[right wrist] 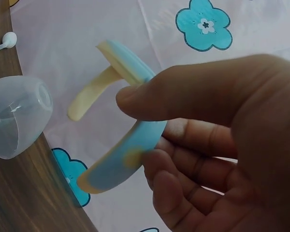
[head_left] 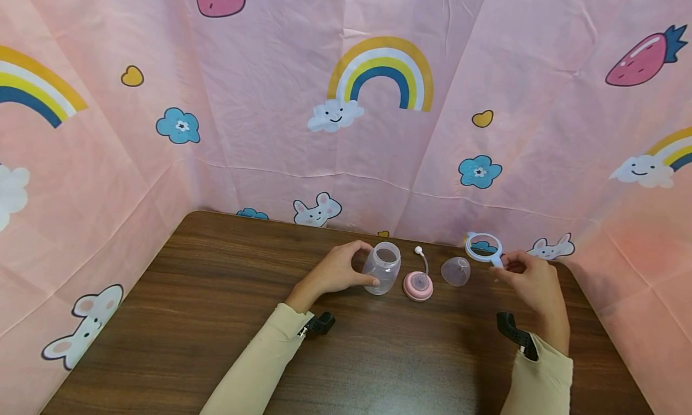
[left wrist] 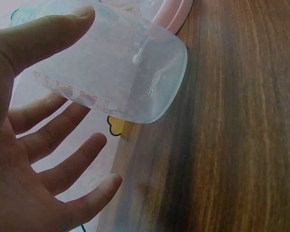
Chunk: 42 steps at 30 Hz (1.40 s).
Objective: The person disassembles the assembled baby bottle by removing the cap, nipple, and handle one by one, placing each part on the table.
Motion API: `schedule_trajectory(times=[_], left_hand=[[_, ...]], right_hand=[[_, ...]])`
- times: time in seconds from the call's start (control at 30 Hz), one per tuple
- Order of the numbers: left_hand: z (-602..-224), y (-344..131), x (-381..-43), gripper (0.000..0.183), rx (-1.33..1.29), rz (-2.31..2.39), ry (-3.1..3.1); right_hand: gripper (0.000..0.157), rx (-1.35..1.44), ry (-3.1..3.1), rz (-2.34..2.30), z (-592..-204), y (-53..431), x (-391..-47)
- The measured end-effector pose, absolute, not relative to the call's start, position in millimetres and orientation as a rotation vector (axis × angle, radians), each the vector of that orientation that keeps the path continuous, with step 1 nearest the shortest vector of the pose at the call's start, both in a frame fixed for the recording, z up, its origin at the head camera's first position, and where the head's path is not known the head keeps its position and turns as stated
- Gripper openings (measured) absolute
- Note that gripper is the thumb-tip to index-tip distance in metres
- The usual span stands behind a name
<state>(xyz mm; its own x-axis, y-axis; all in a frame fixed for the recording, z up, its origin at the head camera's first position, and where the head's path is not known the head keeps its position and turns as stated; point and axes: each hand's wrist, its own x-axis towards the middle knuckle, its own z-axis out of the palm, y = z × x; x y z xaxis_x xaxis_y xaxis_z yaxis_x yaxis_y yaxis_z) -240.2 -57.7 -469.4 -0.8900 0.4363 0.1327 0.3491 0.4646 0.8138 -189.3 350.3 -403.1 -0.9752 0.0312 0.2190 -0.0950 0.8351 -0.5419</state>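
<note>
My left hand (head_left: 342, 269) holds a clear baby bottle (head_left: 382, 278) by its side, thumb in front and fingers behind; its open mouth faces up. Measuring marks show on the bottle's wall in the left wrist view, where the ring and little fingers stand off it. Raised above the table's right side, my right hand (head_left: 535, 281) pinches a pale blue bottle handle ring (head_left: 496, 260) between thumb and fingers. In the right wrist view this handle (right wrist: 118, 164) looks blue and yellow, with curved arms. Between the hands lie a pink bottle collar (head_left: 418, 293) and a clear domed cap (head_left: 454, 273).
A thin straw with a white ball end (head_left: 418, 250) reaches back from the pink collar. The brown wooden table (head_left: 216, 319) meets pink printed cloth (head_left: 259, 127) hanging along its back and sides. A black wrist mount (head_left: 321, 323) sits at the left cuff.
</note>
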Motion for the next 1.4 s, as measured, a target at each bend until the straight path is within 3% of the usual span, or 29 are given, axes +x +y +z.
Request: schedule_trajectory(times=[1.4], left_hand=[[-469.1,-58.1,-238.7,0.068,0.698,1.416,2.599]], right_hand=[[0.034,-0.235,-3.079,0.787,-406.5,364.7,-196.3]])
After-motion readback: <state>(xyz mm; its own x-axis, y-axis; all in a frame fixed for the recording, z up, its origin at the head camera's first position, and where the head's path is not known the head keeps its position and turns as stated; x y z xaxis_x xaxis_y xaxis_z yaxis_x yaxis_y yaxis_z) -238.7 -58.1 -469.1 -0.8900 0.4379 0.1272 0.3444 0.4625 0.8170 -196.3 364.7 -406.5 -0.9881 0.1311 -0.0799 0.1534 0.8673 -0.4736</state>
